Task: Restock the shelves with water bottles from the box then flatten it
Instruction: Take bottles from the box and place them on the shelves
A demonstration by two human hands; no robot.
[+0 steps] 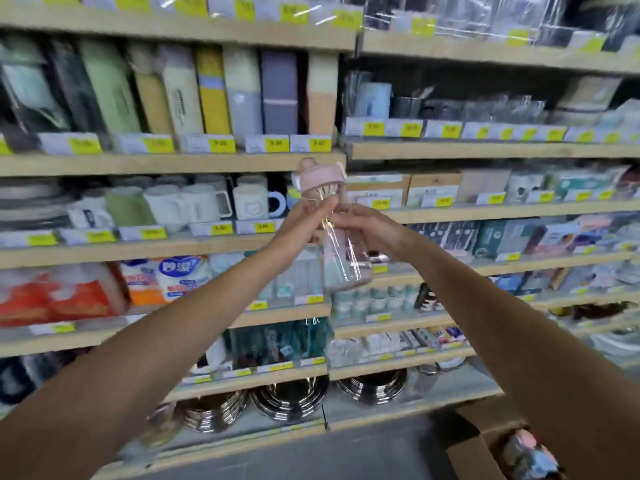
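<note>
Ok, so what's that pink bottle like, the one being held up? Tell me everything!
The pink water bottle has a see-through, pink-tinted body that looks like plastic and a solid pink lid with a round knob on top. It is up in the air before the shelves, lid up, leaning slightly. The left hand grips it just under the lid; the right hand holds its side. Blur hides finer details.

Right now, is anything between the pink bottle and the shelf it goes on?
The left hand and right hand hold the clear pink-lidded plastic bottle in open air before the wooden shelves. Nothing visible blocks it.
</note>
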